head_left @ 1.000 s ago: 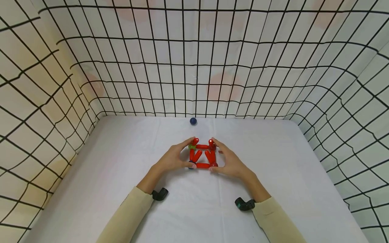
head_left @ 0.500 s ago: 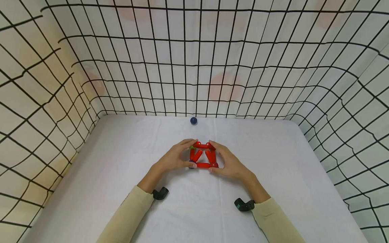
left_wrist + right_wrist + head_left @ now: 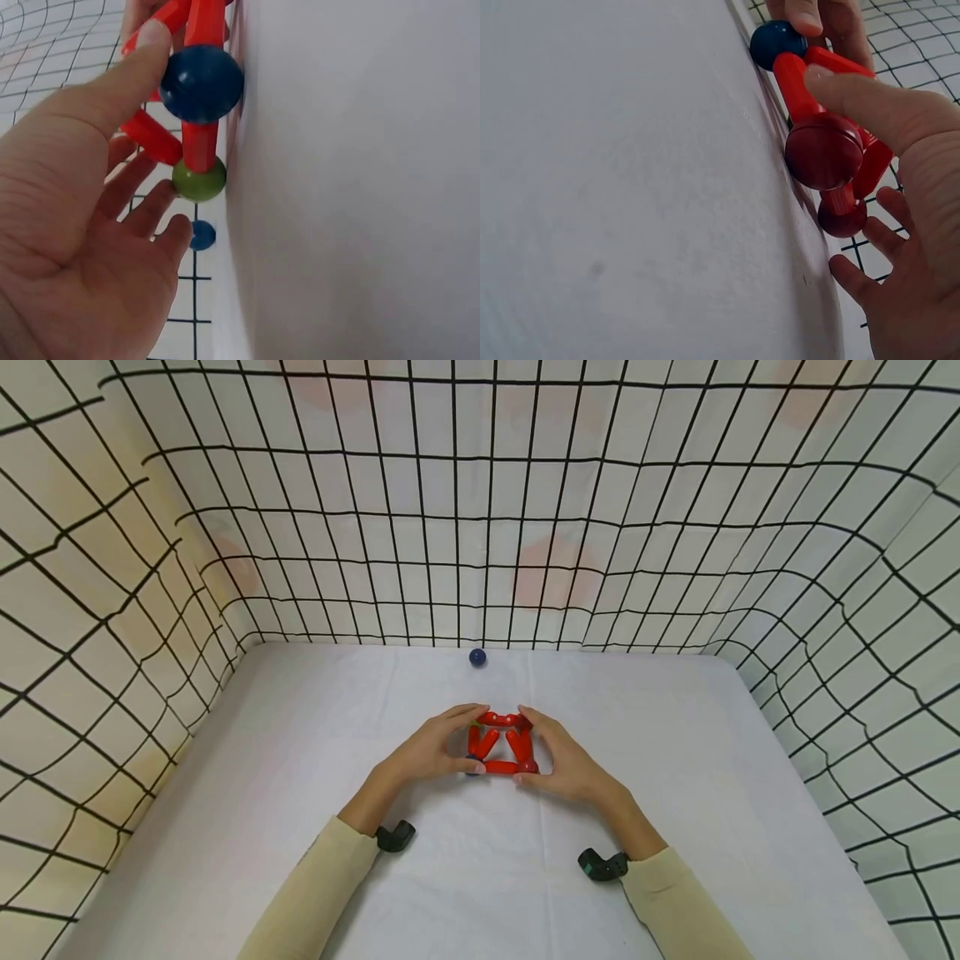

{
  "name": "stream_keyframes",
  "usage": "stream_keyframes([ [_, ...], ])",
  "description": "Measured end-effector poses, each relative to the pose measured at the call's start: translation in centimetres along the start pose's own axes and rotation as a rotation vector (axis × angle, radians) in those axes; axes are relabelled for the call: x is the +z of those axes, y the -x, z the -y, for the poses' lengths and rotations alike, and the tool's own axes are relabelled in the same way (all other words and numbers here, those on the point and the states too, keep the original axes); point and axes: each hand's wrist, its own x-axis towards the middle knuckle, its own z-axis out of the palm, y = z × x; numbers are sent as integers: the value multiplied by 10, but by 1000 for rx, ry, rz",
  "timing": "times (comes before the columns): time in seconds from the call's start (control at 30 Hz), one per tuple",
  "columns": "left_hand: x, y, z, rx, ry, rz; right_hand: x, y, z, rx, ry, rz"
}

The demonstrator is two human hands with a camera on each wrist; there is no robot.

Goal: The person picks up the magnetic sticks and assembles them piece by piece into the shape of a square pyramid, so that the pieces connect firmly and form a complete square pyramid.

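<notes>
Between my hands, in the head view, sits a square frame of red magnetic rods (image 3: 501,767) joined by balls, with further rods leaning inward from its corners. My left hand (image 3: 431,747) holds its left side, thumb on a leaning rod by the near blue ball (image 3: 201,84) and fingertips at the far rods. A green ball (image 3: 199,178) marks the far left corner. My right hand (image 3: 567,760) holds the right side the same way, around the near dark red ball (image 3: 823,152) and the far red ball (image 3: 843,217). My fingers partly hide the far corners.
A loose dark blue ball (image 3: 477,657) lies beyond the frame, near the back edge of the white-covered table (image 3: 480,893). Black netting (image 3: 491,518) over white walls rises at the back and both sides. A dark wrist device shows below each hand.
At the far side, the two raised rods have tipped inward, and their ends now almost meet in the middle. My fingertips moved with them. The near side and the loose ball stay put.
</notes>
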Motion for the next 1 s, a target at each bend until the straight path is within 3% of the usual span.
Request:
stream_keyframes([
  [0.13,-4,-3,6,-8,5,-16,-2,-4,-5,56,-13,21],
  [0.27,-11,-9,14,-62,61,-39,-5,-7,-13,113,-31,48],
  [0.47,-22,-24,27,-128,111,-81,-7,-10,-21,133,-51,85],
  [0.7,-31,-41,39,-151,78,-112,-9,-10,-23,133,-55,71],
  [1.0,-42,-67,45,-203,-25,-68,-4,-9,-25,150,-62,74],
])
